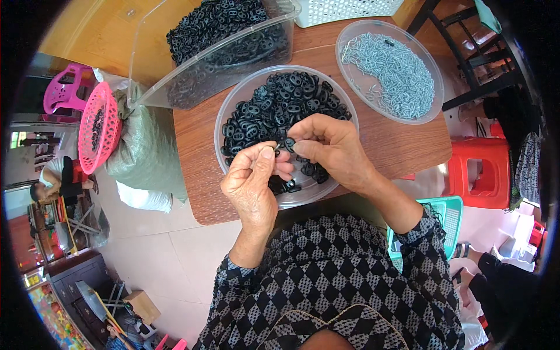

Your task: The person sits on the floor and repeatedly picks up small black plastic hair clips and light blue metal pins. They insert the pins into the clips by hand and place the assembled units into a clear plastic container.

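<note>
A small black piece (290, 144) is in the air over the near half of a clear bowl (319, 191), between the two hands. The right hand (333, 149) pinches it between thumb and forefinger, its other fingers curled. The left hand (256, 178), just beside it, has thumb and forefinger pressed together on something small, too small to make out; whether it touches the piece, I cannot tell.

Many black pieces (274, 105) fill most of the bowl, leaving some of its near right floor bare. The bowl stands on a brown table (201, 175). To its far right, a clear dish (357, 81) holds a heap of grey metal pins (405, 76), with one dark bit among them. To the far left is a clear bin (153, 76) of more black pieces, and right of that a white basket (350, 9).

Left of the table stand a pale green sack (143, 151) and a pink basket (87, 149); to the right, a red stool (496, 175) and a teal basket (454, 216).
</note>
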Demonstrator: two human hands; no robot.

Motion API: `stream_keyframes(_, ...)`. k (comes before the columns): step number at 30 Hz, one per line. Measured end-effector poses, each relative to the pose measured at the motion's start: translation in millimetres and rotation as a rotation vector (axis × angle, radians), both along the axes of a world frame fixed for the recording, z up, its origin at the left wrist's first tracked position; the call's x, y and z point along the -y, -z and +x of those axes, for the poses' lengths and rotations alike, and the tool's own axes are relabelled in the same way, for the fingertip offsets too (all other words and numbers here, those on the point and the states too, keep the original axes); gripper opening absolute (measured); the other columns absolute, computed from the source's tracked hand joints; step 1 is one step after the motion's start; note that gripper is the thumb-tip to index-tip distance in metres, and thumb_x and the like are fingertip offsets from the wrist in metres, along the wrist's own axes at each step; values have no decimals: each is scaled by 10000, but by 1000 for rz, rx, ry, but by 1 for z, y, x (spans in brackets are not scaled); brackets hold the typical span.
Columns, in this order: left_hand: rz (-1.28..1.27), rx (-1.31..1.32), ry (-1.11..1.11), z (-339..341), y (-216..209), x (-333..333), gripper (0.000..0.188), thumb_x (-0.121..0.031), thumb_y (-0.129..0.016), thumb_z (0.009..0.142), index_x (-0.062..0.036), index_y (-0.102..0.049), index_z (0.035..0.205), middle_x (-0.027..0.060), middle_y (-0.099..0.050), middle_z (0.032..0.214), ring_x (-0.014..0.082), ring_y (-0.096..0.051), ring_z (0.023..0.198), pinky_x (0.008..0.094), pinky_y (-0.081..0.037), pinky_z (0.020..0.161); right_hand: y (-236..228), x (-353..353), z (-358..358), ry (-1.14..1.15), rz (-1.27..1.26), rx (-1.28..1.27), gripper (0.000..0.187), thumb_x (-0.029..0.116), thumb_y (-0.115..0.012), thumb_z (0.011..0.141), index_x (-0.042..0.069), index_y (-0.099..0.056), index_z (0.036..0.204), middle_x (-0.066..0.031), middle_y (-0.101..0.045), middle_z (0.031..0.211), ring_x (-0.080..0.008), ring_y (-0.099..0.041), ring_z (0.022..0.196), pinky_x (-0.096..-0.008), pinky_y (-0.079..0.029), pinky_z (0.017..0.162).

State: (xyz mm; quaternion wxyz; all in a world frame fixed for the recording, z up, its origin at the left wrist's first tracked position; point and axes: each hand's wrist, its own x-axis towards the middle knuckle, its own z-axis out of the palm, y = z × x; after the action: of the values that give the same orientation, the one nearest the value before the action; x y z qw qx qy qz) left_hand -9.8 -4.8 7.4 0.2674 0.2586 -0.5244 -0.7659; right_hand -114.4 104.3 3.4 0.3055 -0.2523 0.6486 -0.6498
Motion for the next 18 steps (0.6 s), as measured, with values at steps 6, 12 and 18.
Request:
stream_keyframes(6,-7,25,28,2,0,0,137,-64,-571,877,57,-586,939,138,-641,757,142,-599,564,222,-500,514,-1,1,-2,19,-52,142,182,21,-627,788,-3,-614,968,-6,-606,831,-46,-537,717,-186,-441,629)
stream_keyframes(12,-33,26,21,0,-6,-3,155,-66,-571,876,60,-576,967,132,-638,750,136,-592,562,224,-494,504,-6,0,-7,0,-126,350,170,49,-635,781,-2,-620,942,-5,-597,767,-61,-520,633,-188,-414,563)
stream_keyframes(18,-87,3,-9,-2,-5,-4,159,-55,-584,862,66,-577,964,151,-637,743,151,-597,555,246,-507,490,-8,2,-10,-39,-124,439,158,70,-637,780,3,-622,922,-3,-578,710,-68,-508,610,-196,-393,539)
